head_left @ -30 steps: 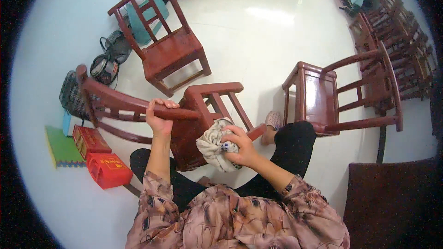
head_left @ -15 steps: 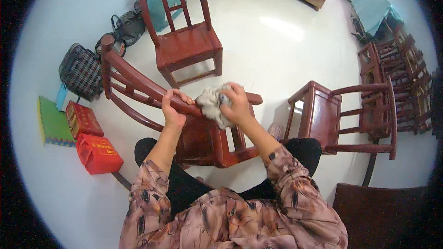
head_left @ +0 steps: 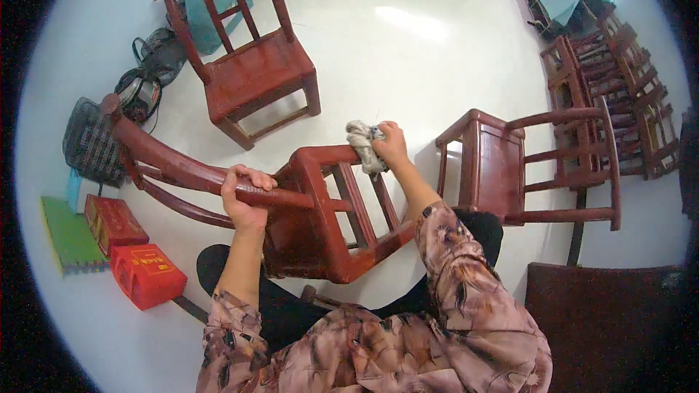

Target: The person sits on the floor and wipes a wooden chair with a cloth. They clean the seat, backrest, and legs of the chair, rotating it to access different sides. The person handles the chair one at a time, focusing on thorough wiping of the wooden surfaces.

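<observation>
A dark red wooden chair [head_left: 295,236] lies tipped over between my knees, its backrest pointing left and its legs to the right. My left hand [head_left: 246,195] is wrapped round the thick back post of this chair. In my right hand [head_left: 391,145] is a bunched grey-white rag [head_left: 361,142], gripped between fingers and thumb. The rag is at the far right corner of the chair's frame, against the end of the upper rail. Part of the rag is hidden behind my fingers.
A second red chair [head_left: 258,73] stands upright at the far left, and a third chair [head_left: 495,167] is close on the right. Stacked chairs [head_left: 611,94] line the right wall. Bags [head_left: 91,142] and red boxes [head_left: 149,276] sit along the left wall.
The chair has turned and tilted, so its underframe shows more. My right hand has carried the rag off the back post to the frame's far corner. My left hand has shifted left.
</observation>
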### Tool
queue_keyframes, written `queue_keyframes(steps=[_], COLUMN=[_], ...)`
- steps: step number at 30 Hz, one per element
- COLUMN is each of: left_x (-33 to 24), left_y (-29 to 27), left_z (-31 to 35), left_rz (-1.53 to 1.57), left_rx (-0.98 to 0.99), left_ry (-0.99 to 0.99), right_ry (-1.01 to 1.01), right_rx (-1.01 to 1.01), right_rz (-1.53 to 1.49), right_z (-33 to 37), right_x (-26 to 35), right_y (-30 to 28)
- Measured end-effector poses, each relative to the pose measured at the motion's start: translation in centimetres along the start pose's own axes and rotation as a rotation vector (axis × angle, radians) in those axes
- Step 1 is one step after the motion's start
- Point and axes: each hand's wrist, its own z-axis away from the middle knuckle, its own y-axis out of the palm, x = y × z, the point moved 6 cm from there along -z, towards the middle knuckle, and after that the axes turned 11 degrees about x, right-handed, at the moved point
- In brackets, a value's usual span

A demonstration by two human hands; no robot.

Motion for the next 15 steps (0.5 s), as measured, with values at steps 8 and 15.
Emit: queue_keyframes(steps=[8,15], left_x=[-0.6,-1.7], left_y=[-0.3,-1.5], left_z=[0.1,0.4], left_rz=[-0.043,-0.06], left_rx=[-0.025,-0.083], left_ry=[0.019,0.058], right_ry=[0.649,0.493], right_rx=[0.258,-0.031], right_rz=[0.165,-0.808], right_z=[4.2,3.0], right_x=[-10.3,-7.9], right_y=[-2.7,-6.1])
